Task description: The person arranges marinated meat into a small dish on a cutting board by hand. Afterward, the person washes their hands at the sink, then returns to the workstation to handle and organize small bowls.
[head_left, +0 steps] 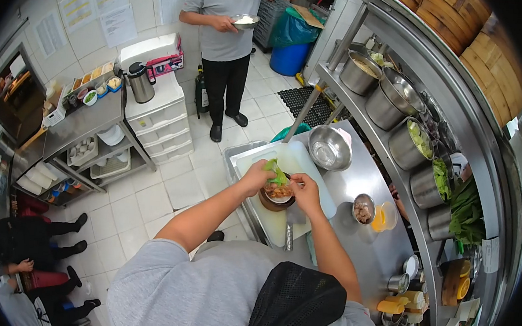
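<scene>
My left hand (257,178) pinches a bright green lettuce leaf (279,175) just above a dark round pot (268,204). Pieces of reddish-brown food (279,191) show inside the pot. Close by on the right, my right hand (306,191) has its fingers curled together at the leaf's edge and the pot's rim; what lies between the fingertips is hard to make out. Beneath the pot is a pale cutting board (261,163). A cleaver (289,236) lies beside the pot, its handle toward my body.
A steel bowl (329,148), a small bowl of meat pieces (364,209) and a yellow-filled container (384,217) stand to the right. Pots of greens (411,143) line the metal shelf (363,110). Across the floor, another person (229,25) holds a bowl (246,22).
</scene>
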A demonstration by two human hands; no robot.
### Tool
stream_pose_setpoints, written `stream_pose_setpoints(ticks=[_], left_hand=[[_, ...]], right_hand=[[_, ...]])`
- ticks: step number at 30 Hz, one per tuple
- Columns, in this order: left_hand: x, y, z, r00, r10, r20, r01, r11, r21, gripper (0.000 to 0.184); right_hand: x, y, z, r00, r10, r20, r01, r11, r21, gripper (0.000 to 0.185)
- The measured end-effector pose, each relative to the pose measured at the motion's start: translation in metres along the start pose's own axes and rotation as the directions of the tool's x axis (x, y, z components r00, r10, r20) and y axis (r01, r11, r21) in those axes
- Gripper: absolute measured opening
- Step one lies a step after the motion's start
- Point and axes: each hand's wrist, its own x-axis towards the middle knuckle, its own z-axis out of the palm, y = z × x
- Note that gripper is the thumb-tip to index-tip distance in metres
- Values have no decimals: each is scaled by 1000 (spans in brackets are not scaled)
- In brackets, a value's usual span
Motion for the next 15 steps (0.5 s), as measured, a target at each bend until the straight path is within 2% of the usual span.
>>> stream_pose_setpoints(ticks=[1,3,4,8,9,12,15], left_hand=[[-1,2,0,998,-58,5,59,987,-148,33],[-3,6,-2,994,-93,55,103,972,-212,35],[-4,8,-3,987,-120,108,145,950,-275,38],[-4,9,-2,963,-217,162,255,927,-273,36],[-5,8,0,954,-231,189,278,918,-282,30],[-7,15,6,928,-268,259,345,882,-322,24],[-10,22,8,905,-290,311,402,823,-402,31]], right_hand=[[-2,-1,-3,1000,4,0,-4,1000,2,23],[-6,-5,-8,986,166,5,-165,977,136,21],[-8,-3,-10,986,169,5,-168,976,138,21],[-17,-1,-12,962,266,63,-273,947,170,20],[-20,-4,-12,950,300,86,-311,931,192,19],[-24,-12,-6,944,306,123,-326,922,209,19],[-26,-21,-2,950,285,130,-309,923,228,20]])
